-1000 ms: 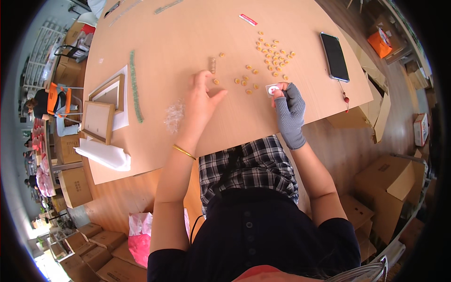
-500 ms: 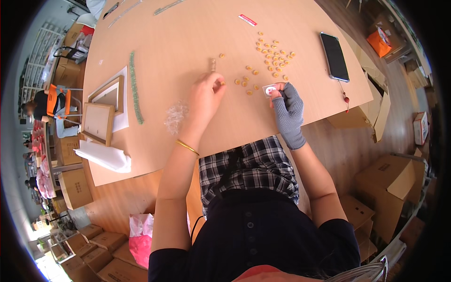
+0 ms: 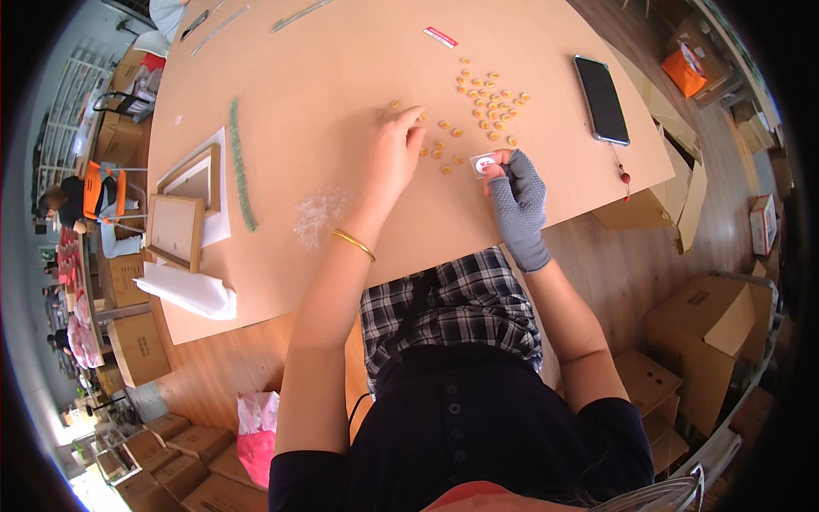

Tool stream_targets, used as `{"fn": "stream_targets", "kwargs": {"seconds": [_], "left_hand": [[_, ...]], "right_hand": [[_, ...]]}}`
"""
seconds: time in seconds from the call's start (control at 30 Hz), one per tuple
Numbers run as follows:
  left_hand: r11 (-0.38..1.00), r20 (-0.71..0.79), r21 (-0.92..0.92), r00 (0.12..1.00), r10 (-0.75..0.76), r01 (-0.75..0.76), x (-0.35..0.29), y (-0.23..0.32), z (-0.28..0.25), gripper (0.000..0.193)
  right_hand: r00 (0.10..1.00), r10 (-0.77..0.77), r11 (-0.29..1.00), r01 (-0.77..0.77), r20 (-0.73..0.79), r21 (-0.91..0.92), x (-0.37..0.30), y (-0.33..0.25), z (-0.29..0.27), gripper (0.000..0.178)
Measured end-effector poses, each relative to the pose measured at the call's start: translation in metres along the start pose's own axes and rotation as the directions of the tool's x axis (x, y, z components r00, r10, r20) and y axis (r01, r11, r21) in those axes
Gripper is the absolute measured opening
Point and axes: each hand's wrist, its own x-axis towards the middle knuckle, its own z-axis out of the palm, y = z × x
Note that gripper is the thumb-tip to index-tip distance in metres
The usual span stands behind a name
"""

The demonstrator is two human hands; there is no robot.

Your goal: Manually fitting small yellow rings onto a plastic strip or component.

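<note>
My left hand, bare with a gold bangle at the wrist, is over the table's middle. Its index finger and thumb are closed on a small yellow-orange oval piece that shows at the fingertips. Beside that hand, a short ribbed stack is mostly hidden. My right hand wears a grey fingerless glove and pinches a small clear square packet with a white and red label. Several matching oval pieces lie scattered beyond and between the hands.
A black phone with a beaded strap lies at the right. On the left are a green strip, wooden frames, white paper and crumpled clear plastic. A red-and-white label strip is farther back. Cardboard boxes surround the table.
My left hand has moved a little right and away from me with the oval piece at its fingertips, covering more of the ribbed stack. My right hand still pinches the packet.
</note>
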Motion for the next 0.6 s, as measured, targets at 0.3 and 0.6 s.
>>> {"fn": "stream_targets", "kwargs": {"seconds": [0.3,0.6], "left_hand": [[0.938,0.141,-0.283,0.976,-0.167,0.201,-0.054,0.005,-0.023,0.009],[0.998,0.003,0.049,0.999,0.046,-0.046,-0.107,0.019,-0.036,0.011]], "right_hand": [[1.0,0.018,0.999,-0.018,0.009,-0.029,0.005,-0.003,-0.007,0.012],[1.0,0.001,0.999,-0.002,-0.028,-0.049,-0.001,0.012,-0.008,0.011]]}}
